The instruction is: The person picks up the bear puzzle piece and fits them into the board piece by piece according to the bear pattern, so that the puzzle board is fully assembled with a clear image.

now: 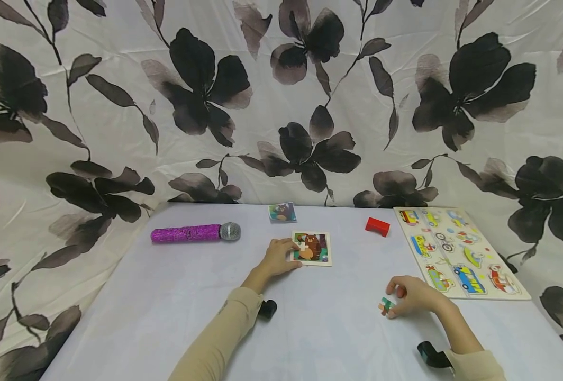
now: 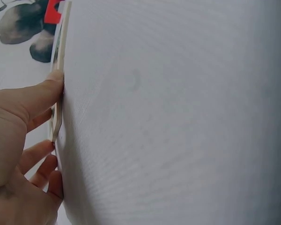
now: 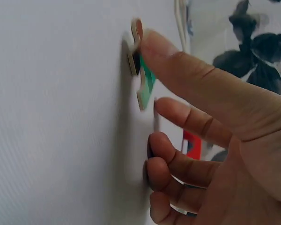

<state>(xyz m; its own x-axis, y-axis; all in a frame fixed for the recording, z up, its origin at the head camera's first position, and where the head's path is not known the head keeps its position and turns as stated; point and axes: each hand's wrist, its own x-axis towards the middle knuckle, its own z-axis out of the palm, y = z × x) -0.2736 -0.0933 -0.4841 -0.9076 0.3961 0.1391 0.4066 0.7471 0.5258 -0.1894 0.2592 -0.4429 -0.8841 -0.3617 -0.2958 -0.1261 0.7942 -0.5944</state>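
Note:
My left hand (image 1: 278, 258) holds the left edge of a small square bear puzzle board (image 1: 329, 254), which lies flat on the table. In the left wrist view the thumb and fingers rest along the light wooden edge of the board (image 2: 61, 51). A notch shows pale at the left of the bear picture. Farther right, my right hand (image 1: 415, 295) has a green and brown puzzle piece (image 1: 386, 306) at its thumb and fingers, close to the tabletop. In the right wrist view the thumb touches the piece (image 3: 147, 77), and the other fingers curl below it.
Behind the puzzle board lies a bear picture card (image 1: 282, 212). A purple glitter microphone (image 1: 191, 234) is at the left. A red block (image 1: 378, 227) sits right of centre, near a large vehicle puzzle board (image 1: 486, 290). Floral cloth (image 1: 262, 116) hangs behind the white table (image 1: 167, 296).

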